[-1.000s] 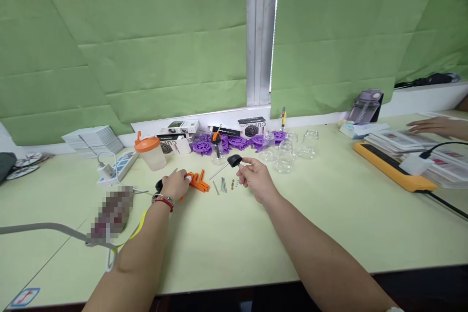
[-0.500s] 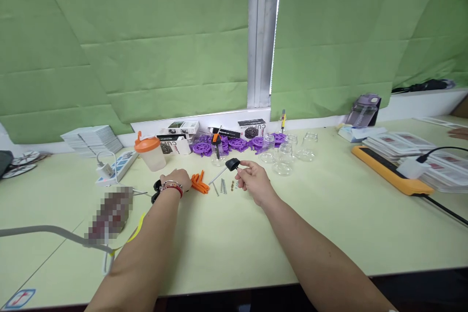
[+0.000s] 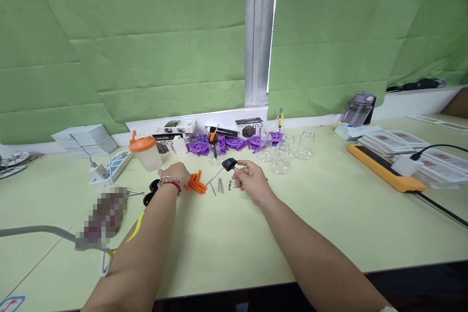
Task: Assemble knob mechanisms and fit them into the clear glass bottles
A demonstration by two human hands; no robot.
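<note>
My right hand (image 3: 252,180) pinches a black cap-like part (image 3: 229,164) between thumb and fingers, raised over the table. A thin metal rod (image 3: 214,176) runs down and left from beside that part; whether the two are joined I cannot tell. My left hand (image 3: 176,173) reaches down beside a small pile of orange angled pieces (image 3: 197,184). Its fingertips are hidden behind the hand. Black round parts (image 3: 150,192) lie just left of my left wrist. Between the hands are several screws (image 3: 220,185) and small brass-coloured pieces (image 3: 229,185).
Purple openwork parts (image 3: 235,143) and cup holder boxes (image 3: 249,127) line the back. Clear glass jars (image 3: 280,165) stand right of centre. An orange-lidded shaker (image 3: 146,153) stands left. A yellow power strip (image 3: 387,169) lies right; a grey bent rod (image 3: 40,229) crosses the left front.
The camera view has turned slightly right. My left hand has shifted a little forward beside the orange pieces. My right hand keeps the black part. Another person's hand has left the right edge.
</note>
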